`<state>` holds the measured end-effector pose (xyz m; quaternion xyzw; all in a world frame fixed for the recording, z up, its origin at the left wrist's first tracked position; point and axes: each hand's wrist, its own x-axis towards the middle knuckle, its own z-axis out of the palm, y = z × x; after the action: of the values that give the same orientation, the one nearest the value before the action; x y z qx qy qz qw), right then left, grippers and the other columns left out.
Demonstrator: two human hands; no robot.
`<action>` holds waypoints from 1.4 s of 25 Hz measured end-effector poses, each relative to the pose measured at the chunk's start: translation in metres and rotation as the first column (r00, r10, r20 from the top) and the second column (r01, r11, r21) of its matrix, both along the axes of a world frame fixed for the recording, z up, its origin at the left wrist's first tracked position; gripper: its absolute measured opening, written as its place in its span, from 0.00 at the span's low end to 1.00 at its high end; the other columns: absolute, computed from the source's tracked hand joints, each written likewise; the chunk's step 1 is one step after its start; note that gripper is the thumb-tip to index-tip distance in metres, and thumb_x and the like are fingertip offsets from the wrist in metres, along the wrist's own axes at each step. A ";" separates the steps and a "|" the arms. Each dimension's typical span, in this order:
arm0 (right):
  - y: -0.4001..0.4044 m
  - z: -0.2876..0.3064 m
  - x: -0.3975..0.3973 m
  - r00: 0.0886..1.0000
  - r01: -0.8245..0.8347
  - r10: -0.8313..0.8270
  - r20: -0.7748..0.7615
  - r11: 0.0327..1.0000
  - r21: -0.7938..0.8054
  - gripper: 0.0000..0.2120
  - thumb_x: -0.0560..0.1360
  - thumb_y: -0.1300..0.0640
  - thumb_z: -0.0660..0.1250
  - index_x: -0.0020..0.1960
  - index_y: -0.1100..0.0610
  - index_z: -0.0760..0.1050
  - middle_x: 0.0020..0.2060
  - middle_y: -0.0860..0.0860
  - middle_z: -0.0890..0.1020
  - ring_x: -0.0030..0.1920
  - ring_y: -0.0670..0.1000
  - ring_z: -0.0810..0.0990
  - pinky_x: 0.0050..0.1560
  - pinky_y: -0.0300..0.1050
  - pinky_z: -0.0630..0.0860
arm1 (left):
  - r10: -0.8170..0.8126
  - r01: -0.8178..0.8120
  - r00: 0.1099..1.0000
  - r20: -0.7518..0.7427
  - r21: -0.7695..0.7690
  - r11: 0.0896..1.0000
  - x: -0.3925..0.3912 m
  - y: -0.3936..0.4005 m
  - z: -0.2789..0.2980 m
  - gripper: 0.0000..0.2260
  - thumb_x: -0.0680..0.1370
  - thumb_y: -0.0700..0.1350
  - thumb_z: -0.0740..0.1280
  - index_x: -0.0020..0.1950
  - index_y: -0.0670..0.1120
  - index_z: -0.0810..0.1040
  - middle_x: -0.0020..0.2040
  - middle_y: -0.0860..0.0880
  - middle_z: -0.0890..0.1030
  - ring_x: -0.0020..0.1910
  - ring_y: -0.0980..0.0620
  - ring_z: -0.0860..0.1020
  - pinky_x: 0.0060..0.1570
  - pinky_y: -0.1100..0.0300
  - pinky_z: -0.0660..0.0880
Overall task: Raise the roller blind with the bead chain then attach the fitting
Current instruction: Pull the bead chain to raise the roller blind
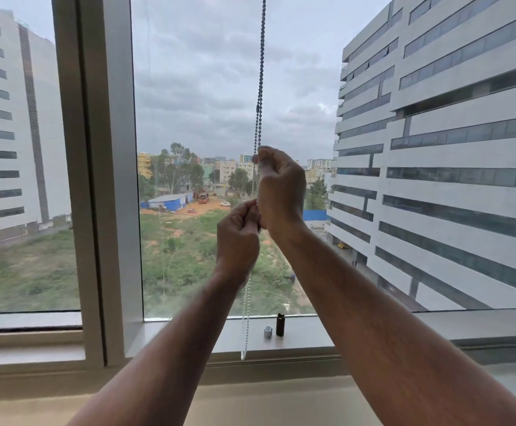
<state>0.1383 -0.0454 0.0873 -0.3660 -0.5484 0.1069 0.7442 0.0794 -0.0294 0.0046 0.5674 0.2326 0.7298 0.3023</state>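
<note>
Both hands grip the bead chain point(260, 87): right hand point(276, 187) above, left hand point(238, 238) below. 2 small fittings point(275, 325) stand on the sill point(312, 335).

Two small fittings point(274, 327), probably loose, crowd the sill point(309, 333).

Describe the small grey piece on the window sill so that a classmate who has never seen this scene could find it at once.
Start at the window sill below the big pane, just right of the hanging bead chain. Two small things stand there side by side: the grey piece is the short, pale one on the left, beside the taller black cylinder.
</note>
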 end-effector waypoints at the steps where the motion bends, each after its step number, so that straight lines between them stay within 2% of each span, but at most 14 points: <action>1: 0.001 0.006 -0.003 1.000 -0.003 0.003 -0.006 1.000 0.002 0.13 0.83 0.54 0.65 0.59 0.59 0.84 0.43 0.52 0.88 0.37 0.45 0.81 0.44 0.46 0.78 | -0.011 0.011 1.000 0.004 -0.008 1.000 0.001 0.000 -0.003 0.15 0.83 0.31 0.61 0.41 0.44 0.81 0.29 0.54 0.74 0.27 0.59 0.67 0.31 0.64 0.66; 3: 0.003 0.016 -0.007 0.999 -0.030 0.030 -0.034 1.000 -0.010 0.12 0.82 0.54 0.66 0.58 0.59 0.84 0.46 0.54 0.89 0.46 0.51 0.86 0.53 0.52 0.82 | -0.033 0.033 0.999 0.017 -0.019 0.999 0.002 0.001 -0.010 0.13 0.83 0.32 0.61 0.44 0.39 0.81 0.32 0.47 0.74 0.30 0.55 0.68 0.35 0.58 0.66; 4: 0.003 0.018 -0.008 0.998 -0.048 0.047 -0.045 0.999 -0.015 0.11 0.82 0.55 0.66 0.58 0.59 0.84 0.43 0.53 0.89 0.45 0.52 0.87 0.54 0.55 0.83 | -0.031 0.031 0.999 0.014 -0.028 0.999 0.002 0.000 -0.014 0.12 0.83 0.32 0.61 0.45 0.39 0.81 0.33 0.47 0.75 0.30 0.55 0.68 0.34 0.59 0.66; 7: 0.005 0.013 -0.008 0.999 -0.033 0.033 -0.007 0.999 -0.010 0.09 0.82 0.58 0.65 0.51 0.57 0.84 0.31 0.49 0.83 0.34 0.50 0.82 0.46 0.56 0.84 | -0.013 0.012 1.000 -0.018 -0.058 0.998 0.001 -0.001 -0.027 0.12 0.84 0.34 0.61 0.47 0.40 0.83 0.29 0.56 0.74 0.25 0.58 0.63 0.26 0.64 0.62; 10: 0.004 -0.004 -0.005 0.998 0.014 -0.015 0.054 1.000 0.004 0.10 0.83 0.58 0.64 0.48 0.56 0.84 0.28 0.47 0.81 0.28 0.45 0.78 0.36 0.45 0.77 | -0.026 0.024 1.000 -0.013 -0.108 0.994 -0.003 0.000 -0.039 0.10 0.85 0.36 0.61 0.51 0.39 0.83 0.27 0.56 0.74 0.25 0.58 0.63 0.25 0.64 0.61; 12: 0.003 -0.014 -0.004 0.997 0.032 -0.033 0.070 0.999 0.010 0.11 0.83 0.58 0.64 0.47 0.56 0.84 0.28 0.46 0.80 0.27 0.43 0.77 0.35 0.42 0.75 | -0.052 0.050 0.999 -0.006 -0.148 0.988 -0.004 -0.001 -0.044 0.11 0.85 0.35 0.61 0.50 0.39 0.83 0.27 0.55 0.74 0.25 0.58 0.63 0.25 0.64 0.60; 15: -0.003 -0.028 -0.004 0.995 0.037 -0.040 0.096 0.999 0.026 0.10 0.83 0.58 0.64 0.47 0.56 0.84 0.29 0.46 0.81 0.30 0.46 0.79 0.38 0.49 0.80 | -0.088 0.095 0.995 0.047 -0.175 0.980 -0.009 -0.003 -0.045 0.14 0.85 0.35 0.59 0.44 0.40 0.81 0.27 0.54 0.77 0.24 0.57 0.69 0.26 0.62 0.66; 19: -0.011 -0.054 -0.006 0.988 0.083 -0.084 0.127 0.996 0.009 0.10 0.82 0.57 0.65 0.46 0.52 0.83 0.32 0.48 0.84 0.34 0.49 0.83 0.40 0.52 0.82 | -0.067 0.090 0.987 0.144 -0.166 0.982 -0.018 -0.003 -0.018 0.14 0.85 0.37 0.60 0.50 0.47 0.85 0.38 0.53 0.87 0.36 0.59 0.83 0.37 0.64 0.79; 22: -0.012 -0.074 -0.005 0.983 0.121 -0.118 0.139 0.993 -0.015 0.10 0.83 0.55 0.65 0.47 0.52 0.84 0.31 0.47 0.83 0.34 0.48 0.83 0.39 0.53 0.82 | -0.051 0.073 0.984 0.169 -0.127 0.989 -0.021 -0.004 0.012 0.13 0.85 0.37 0.61 0.52 0.47 0.85 0.48 0.47 0.88 0.50 0.50 0.86 0.49 0.60 0.81; 25: -0.013 -0.092 -0.004 0.980 0.122 -0.118 0.158 0.992 -0.020 0.10 0.83 0.57 0.65 0.49 0.52 0.85 0.29 0.45 0.81 0.31 0.46 0.80 0.37 0.49 0.79 | -0.059 0.071 0.989 0.136 -0.085 0.994 -0.021 -0.007 0.041 0.12 0.86 0.39 0.60 0.58 0.42 0.84 0.54 0.41 0.87 0.55 0.44 0.86 0.51 0.56 0.82; 28: -0.014 -0.110 -0.004 0.980 0.112 -0.103 0.170 0.993 -0.044 0.09 0.82 0.59 0.66 0.49 0.52 0.84 0.28 0.43 0.79 0.30 0.40 0.78 0.36 0.44 0.77 | -0.114 0.118 0.985 0.127 -0.022 0.993 -0.018 -0.016 0.070 0.12 0.86 0.39 0.59 0.61 0.40 0.82 0.54 0.41 0.87 0.54 0.43 0.87 0.53 0.52 0.83; 31: -0.018 -0.127 -0.006 0.978 0.113 -0.098 0.187 0.991 -0.074 0.09 0.82 0.60 0.66 0.48 0.51 0.83 0.28 0.42 0.79 0.31 0.41 0.79 0.37 0.44 0.79 | -0.133 0.131 0.984 0.119 0.022 0.991 -0.014 -0.024 0.093 0.12 0.86 0.39 0.60 0.66 0.40 0.79 0.55 0.41 0.87 0.52 0.45 0.87 0.50 0.52 0.84; 33: -0.021 -0.136 -0.007 0.979 0.108 -0.093 0.182 0.992 -0.072 0.10 0.81 0.60 0.66 0.46 0.50 0.83 0.27 0.42 0.78 0.31 0.41 0.79 0.35 0.36 0.76 | -0.108 0.105 0.989 0.100 0.033 0.994 -0.011 -0.025 0.102 0.13 0.86 0.39 0.60 0.68 0.39 0.78 0.54 0.41 0.86 0.47 0.49 0.86 0.44 0.56 0.85; 35: -0.024 -0.145 -0.008 0.981 0.091 -0.078 0.178 0.993 -0.068 0.10 0.81 0.61 0.67 0.45 0.50 0.83 0.26 0.41 0.77 0.32 0.40 0.79 0.34 0.29 0.72 | -0.032 0.029 0.997 0.075 0.033 0.999 -0.008 -0.024 0.103 0.12 0.86 0.40 0.62 0.66 0.39 0.80 0.47 0.44 0.86 0.35 0.52 0.81 0.32 0.62 0.77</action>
<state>0.1302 -0.0691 -0.0573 -0.4250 -0.5912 0.0634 0.6825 0.0711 -0.0536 0.1079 0.5477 0.2007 0.7495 0.3129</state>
